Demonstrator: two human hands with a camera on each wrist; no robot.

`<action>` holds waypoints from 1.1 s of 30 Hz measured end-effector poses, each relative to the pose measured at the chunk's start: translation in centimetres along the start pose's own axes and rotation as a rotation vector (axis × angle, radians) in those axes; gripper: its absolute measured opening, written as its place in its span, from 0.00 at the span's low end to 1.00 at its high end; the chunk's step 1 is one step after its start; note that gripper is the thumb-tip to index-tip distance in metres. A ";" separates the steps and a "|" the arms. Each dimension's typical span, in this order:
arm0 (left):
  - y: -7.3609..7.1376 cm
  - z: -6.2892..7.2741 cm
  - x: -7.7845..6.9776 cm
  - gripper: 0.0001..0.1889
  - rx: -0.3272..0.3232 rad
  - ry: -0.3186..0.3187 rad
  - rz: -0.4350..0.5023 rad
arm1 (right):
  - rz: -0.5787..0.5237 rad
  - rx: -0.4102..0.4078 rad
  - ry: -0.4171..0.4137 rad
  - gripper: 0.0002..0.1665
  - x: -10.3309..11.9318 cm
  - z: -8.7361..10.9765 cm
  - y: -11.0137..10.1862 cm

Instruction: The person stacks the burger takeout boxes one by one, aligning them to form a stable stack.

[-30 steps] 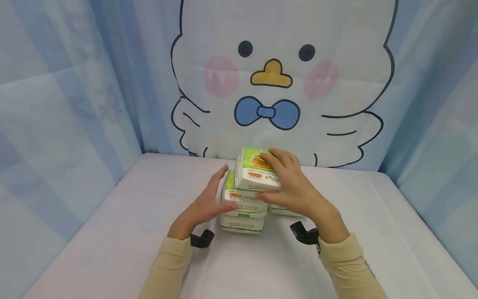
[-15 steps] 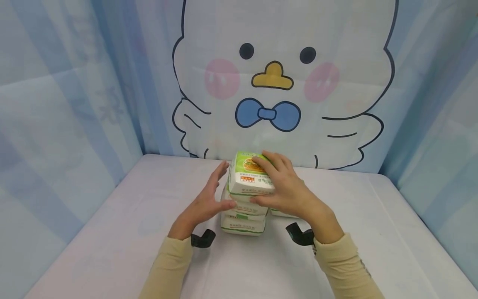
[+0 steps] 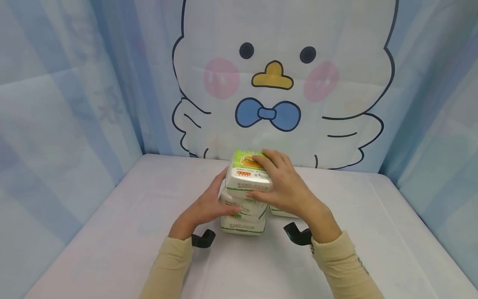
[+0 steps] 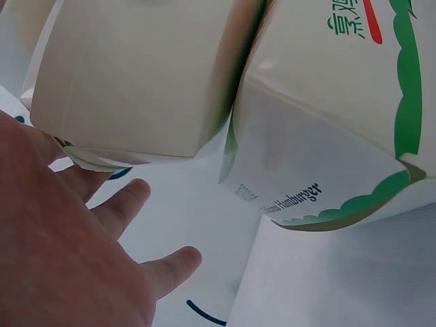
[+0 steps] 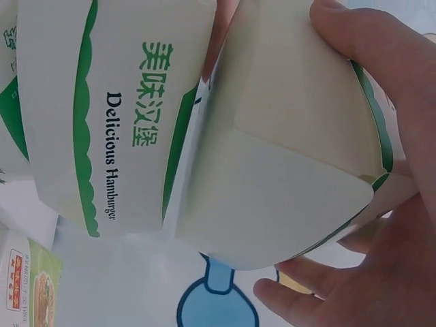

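1. Just below centre of the head frame, holds the top box (image 3: 246,179) in the right hand (image 3: 285,185), with fingers over the green upper face and thumb at the front.
2. Directly beneath, touches the tilted middle box (image 3: 244,202) with the left hand (image 3: 207,203), fingers spread wide, thumb across the front.
3. Lower still, shows the bottom box (image 3: 242,226) on the bench (image 3: 93,253).
4. Just right, shows a partly hidden fourth box (image 3: 283,212).

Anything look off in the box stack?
Yes: the middle box looks askew, tilted relative to the bottom box, their edges out of line. Possibly just from handling: the left hand grips it. No spill visible.
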State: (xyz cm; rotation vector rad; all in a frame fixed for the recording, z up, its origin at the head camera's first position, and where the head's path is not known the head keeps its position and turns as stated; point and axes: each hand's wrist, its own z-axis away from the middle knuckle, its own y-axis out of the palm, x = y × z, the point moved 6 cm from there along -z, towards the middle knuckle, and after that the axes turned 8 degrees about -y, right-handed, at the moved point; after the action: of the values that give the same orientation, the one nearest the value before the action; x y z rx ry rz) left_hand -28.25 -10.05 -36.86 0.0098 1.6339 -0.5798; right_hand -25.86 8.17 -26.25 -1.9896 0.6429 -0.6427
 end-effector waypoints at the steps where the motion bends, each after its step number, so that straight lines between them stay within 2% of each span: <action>1: 0.0 0.0 0.0 0.59 -0.002 -0.004 -0.012 | 0.002 0.004 0.006 0.50 -0.1 0.1 0.1; 11: -0.2 0.6 -0.3 0.55 -0.051 -0.011 -0.173 | 0.003 0.007 0.034 0.51 -0.5 0.5 0.6; 17: -0.5 0.7 -0.5 0.53 -0.074 -0.007 -0.213 | 0.000 0.004 0.021 0.51 -0.5 0.5 0.6; 25: -0.2 0.3 0.0 0.56 -0.072 -0.021 -0.201 | -0.016 0.011 0.006 0.51 -0.5 0.5 0.7; 27: -0.1 0.1 0.1 0.57 -0.066 -0.003 -0.186 | -0.022 0.015 0.003 0.51 -0.5 0.5 0.7; 33: 0.5 -0.5 0.5 0.59 0.024 0.059 -0.019 | -0.031 0.015 -0.010 0.51 -0.5 0.6 0.7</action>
State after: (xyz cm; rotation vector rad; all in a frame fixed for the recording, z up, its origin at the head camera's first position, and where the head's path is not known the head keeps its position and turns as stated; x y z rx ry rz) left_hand -28.67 -9.60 -37.46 0.0293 1.6856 -0.6192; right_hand -25.93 8.54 -27.24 -1.9911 0.6011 -0.6538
